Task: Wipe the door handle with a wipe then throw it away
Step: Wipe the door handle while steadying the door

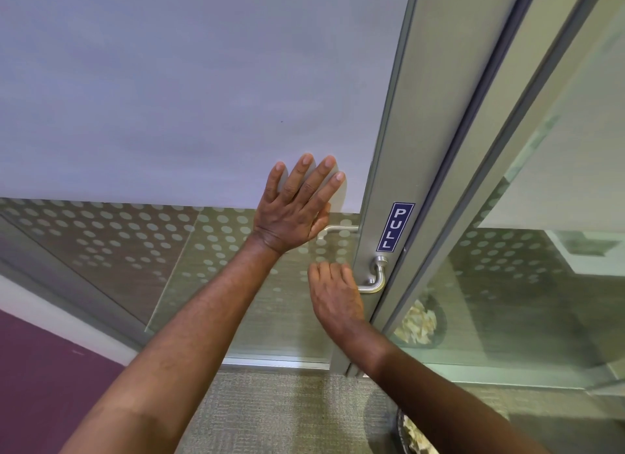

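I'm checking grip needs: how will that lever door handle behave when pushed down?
The door handle looks like smooth brushed metal, so probably stiff and somewhat slippery. Fixed to the door frame, it likely pivots rather than lifts. The right hand covers its end.

one sign (395,227) can be read: the word "pull" is printed in white capitals, running vertically, on a dark blue label fixed to the metal door frame (382,183).

The right hand (334,298) covers the door handle (375,281) bar; the frame (378,183) blocks its right; glass (236,250) leftward lies clear.
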Available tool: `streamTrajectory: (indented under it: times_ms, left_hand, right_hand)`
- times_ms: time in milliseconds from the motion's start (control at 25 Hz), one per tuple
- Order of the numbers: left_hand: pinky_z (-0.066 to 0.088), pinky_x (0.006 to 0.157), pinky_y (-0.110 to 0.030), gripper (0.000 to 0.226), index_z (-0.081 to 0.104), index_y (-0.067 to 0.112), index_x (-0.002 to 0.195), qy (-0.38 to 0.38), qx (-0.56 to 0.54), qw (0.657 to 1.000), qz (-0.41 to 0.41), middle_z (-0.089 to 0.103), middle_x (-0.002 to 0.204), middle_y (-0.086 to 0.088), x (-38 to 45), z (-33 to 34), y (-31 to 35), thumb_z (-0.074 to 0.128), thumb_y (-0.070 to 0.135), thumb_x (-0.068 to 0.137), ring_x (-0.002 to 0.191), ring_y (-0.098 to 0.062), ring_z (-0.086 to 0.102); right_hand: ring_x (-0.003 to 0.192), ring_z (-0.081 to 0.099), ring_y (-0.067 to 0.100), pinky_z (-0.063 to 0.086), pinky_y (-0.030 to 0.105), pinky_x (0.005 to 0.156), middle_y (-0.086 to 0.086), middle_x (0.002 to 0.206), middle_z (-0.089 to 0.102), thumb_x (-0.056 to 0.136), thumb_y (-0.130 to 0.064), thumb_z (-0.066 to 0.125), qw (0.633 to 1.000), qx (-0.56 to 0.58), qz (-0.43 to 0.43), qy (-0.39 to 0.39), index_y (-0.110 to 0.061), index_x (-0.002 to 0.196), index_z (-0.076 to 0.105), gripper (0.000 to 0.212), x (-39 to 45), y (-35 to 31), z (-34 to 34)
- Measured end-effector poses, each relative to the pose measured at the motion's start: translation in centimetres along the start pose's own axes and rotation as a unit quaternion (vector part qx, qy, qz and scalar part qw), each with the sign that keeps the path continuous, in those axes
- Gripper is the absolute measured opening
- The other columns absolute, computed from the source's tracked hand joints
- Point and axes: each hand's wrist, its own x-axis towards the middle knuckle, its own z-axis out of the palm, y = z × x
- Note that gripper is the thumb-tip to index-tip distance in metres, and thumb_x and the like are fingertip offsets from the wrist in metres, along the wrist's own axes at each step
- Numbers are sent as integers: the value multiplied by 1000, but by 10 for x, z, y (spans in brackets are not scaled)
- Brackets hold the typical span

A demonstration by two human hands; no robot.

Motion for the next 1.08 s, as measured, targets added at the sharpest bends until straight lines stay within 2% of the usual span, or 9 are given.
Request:
streamTrajectory:
  times_ms: [80,160,360,480,640,800,960,1000,1080]
  left_hand:
    - [3,133,-55,76,25,19,167,-1,2,1000,2,10,178,-5,-1,1,0,52,35,98,165,-30,6]
    - [2,134,-55,76,25,20,168,-3,3,1000,3,11,178,-5,-2,2,0,52,36,99,165,-31,7]
    - [1,134,-55,77,25,19,168,-2,3,1000,3,14,177,-5,-4,5,-1,55,36,98,165,-31,9]
    - [1,134,-55,77,24,19,168,1,-1,1000,3,13,177,-5,-4,5,-1,53,36,99,165,-31,8]
    - [2,134,-55,77,25,20,168,4,3,1000,4,14,177,-5,-3,6,0,54,36,98,165,-31,8]
    - [3,133,-55,77,26,20,168,5,5,1000,5,14,177,-5,-4,6,0,53,36,97,165,-31,9]
    - [5,133,-55,78,28,20,167,10,0,1000,0,16,177,-4,-4,6,1,55,36,96,164,-30,11]
    - [6,133,-55,78,28,21,167,11,3,1000,0,17,177,-4,-4,6,1,55,36,96,164,-30,11]
    - [5,133,-54,78,28,20,167,11,5,1000,1,16,177,-4,-3,5,0,55,36,96,164,-30,11]
  right_hand:
    - [95,57,28,43,46,102,13,116,56,89,-4,43,998,17,-15,57,-2,147,39,58,-16,10,11]
    - [96,55,28,37,46,103,11,119,54,92,0,37,995,12,-24,91,-4,155,30,63,-34,26,23]
    - [97,57,26,30,43,99,2,102,53,106,-29,40,992,25,-69,104,-17,128,52,27,-49,99,49]
    - [114,51,25,32,43,101,4,110,57,106,-51,35,989,11,-97,109,-17,120,56,43,-47,120,57]
    - [139,37,21,24,41,108,1,138,51,104,-57,27,985,141,59,85,-20,137,51,55,-62,86,58]
    - [156,13,16,11,30,125,-1,167,22,106,-42,31,881,369,270,124,-19,158,27,57,-54,24,31]
    - [152,1,-8,8,4,115,-12,170,1,106,-31,35,742,534,384,132,-22,162,13,61,-39,3,2]
    - [148,6,-13,11,0,110,-15,168,6,106,-26,37,696,575,413,120,-24,162,14,61,-37,5,-2]
    - [138,38,4,30,15,109,-7,154,39,102,-14,38,619,633,452,105,-24,155,33,54,-30,16,-6]
